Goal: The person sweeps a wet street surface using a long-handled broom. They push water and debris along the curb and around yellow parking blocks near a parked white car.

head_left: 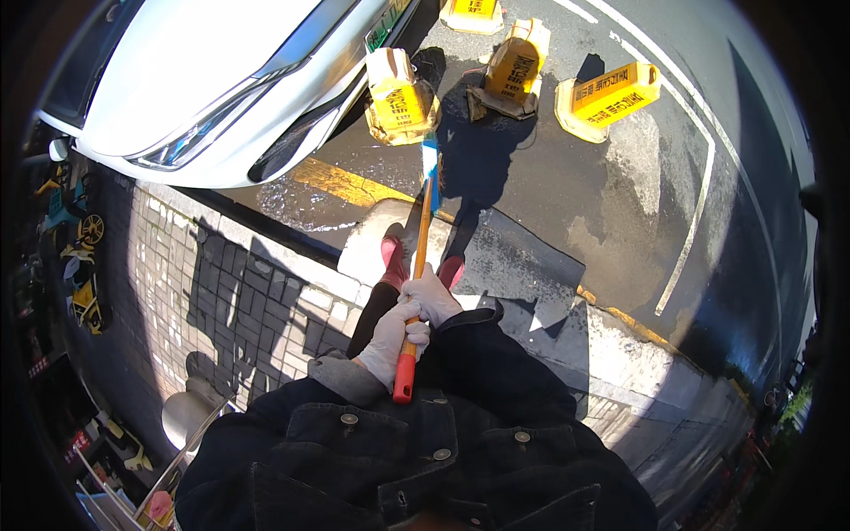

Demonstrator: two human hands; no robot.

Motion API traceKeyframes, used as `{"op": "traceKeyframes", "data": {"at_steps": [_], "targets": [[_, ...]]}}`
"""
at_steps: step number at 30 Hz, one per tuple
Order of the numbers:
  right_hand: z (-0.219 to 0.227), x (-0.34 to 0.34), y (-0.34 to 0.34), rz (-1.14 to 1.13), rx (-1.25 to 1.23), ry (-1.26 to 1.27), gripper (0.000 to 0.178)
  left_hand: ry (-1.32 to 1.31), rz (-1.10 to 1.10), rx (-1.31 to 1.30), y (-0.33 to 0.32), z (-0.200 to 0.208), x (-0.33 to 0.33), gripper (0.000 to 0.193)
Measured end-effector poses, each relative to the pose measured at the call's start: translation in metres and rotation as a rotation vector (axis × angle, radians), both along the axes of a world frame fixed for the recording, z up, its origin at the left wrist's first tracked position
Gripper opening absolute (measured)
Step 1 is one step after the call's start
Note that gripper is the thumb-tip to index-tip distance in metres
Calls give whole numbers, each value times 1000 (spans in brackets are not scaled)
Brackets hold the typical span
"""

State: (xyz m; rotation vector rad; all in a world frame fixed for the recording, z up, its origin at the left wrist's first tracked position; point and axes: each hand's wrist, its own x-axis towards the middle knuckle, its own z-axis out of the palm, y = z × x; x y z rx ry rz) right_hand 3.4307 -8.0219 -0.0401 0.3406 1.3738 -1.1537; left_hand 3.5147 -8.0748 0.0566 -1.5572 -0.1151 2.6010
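My left hand (388,343), in a white glove, is closed around the wooden handle of a long-handled broom (422,237), just above its red end grip. Farther up the same handle, my right hand (432,297) is wrapped too, also in a white glove. The broom points away from me. Its narrow blue head reaches the wet pavement beside the base of a yellow-and-white parking barrier (397,102); whether the two touch I cannot tell. My pink boots show on either side of the handle, on the kerb ramp.
A white car (204,71) stands at the upper left, close to the barrier. More yellow barriers (515,66) (611,99) stand on the wet asphalt. A raised kerb with a yellow edge crosses in front of me. Paving bricks (239,265) lie left; parked bicycles stand farther left.
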Motion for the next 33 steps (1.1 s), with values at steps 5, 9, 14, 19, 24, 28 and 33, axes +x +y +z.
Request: {"op": "traceKeyframes", "data": {"at_steps": [5, 9, 14, 19, 24, 28, 33], "targets": [[-42, -55, 95, -214, 212, 166, 34, 118, -193, 183, 61, -61, -65, 7], [-128, -118, 169, -107, 319, 184, 15, 208, -238, 338, 99, -142, -125, 7], [-170, -131, 93, -105, 236, 84, 12, 143, -83, 504, 34, -194, -141, 7], [-172, -50, -91, 1200, 162, 812, 16, 104, 170, 429, -119, -179, -37, 13], [-142, 57, -227, 1684, -222, 968, 35, -10, 439, 225, -207, -109, 51, 17], [-149, 108, -279, 1718, -380, 984, 32, 17, 554, 172, -233, -94, 85, 18], [-101, 108, -256, 591, -54, 167, 48, -33, 514, 1, -203, -73, 96, 14]]}}
